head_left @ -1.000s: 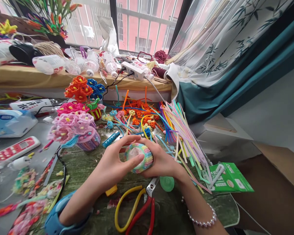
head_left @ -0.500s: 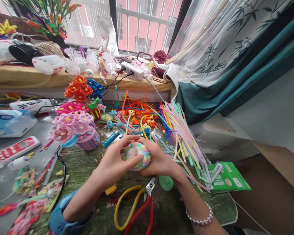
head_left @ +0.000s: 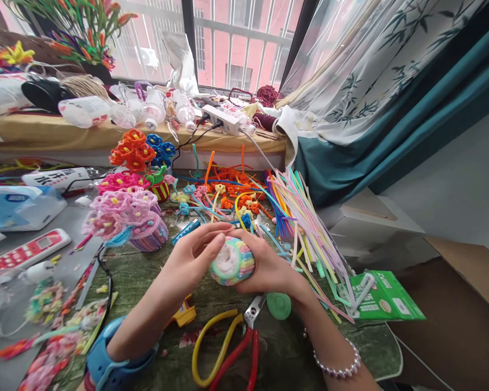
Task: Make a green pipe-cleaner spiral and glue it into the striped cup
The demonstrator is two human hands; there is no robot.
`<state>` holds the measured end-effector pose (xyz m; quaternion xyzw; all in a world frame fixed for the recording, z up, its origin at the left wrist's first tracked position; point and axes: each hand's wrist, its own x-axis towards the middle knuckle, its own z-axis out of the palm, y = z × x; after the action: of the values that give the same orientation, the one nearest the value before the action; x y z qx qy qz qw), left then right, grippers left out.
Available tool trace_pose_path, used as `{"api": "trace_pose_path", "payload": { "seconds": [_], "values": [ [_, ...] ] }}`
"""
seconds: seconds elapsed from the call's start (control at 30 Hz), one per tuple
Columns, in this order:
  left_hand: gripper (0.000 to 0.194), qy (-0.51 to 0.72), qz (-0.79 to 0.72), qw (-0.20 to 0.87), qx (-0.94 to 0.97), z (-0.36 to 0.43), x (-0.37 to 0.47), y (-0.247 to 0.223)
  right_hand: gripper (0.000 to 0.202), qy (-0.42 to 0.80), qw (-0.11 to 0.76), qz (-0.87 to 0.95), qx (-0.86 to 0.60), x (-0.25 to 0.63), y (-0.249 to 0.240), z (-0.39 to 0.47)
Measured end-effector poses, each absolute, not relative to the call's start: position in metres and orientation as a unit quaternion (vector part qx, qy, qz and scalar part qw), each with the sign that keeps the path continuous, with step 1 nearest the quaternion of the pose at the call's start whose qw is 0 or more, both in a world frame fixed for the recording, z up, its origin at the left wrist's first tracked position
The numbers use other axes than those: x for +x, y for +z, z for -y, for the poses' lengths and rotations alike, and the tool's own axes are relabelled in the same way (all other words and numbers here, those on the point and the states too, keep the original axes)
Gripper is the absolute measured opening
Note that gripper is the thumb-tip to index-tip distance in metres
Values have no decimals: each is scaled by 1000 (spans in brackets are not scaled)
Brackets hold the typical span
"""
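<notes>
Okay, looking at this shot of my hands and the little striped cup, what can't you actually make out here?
Head view only:
- Far side and base of the striped cup: covered by the right hand and left hand.
- Scissors: handle loops cut off by the bottom edge.
- Print on the green box: too small to read.
- Blue wrist device: cut off at the bottom edge.

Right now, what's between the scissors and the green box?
Head view: a round green cap lies on the table between the scissors and the green box.
</notes>
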<state>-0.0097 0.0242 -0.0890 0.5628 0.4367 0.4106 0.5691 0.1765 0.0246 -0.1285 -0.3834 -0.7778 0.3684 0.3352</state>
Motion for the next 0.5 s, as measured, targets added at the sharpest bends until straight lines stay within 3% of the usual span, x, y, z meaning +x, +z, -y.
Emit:
{"api": "trace_pose_path", "payload": {
  "seconds": [0.23, 0.5],
  "values": [
    [21, 439, -454, 238, 738, -24, -22, -86, 82, 379, 340, 777, -370, 175, -124, -23],
    [10, 345, -362, 213, 839, -19, -21, -81, 80, 368, 340, 774, -389, 176, -121, -23]
  ]
}}
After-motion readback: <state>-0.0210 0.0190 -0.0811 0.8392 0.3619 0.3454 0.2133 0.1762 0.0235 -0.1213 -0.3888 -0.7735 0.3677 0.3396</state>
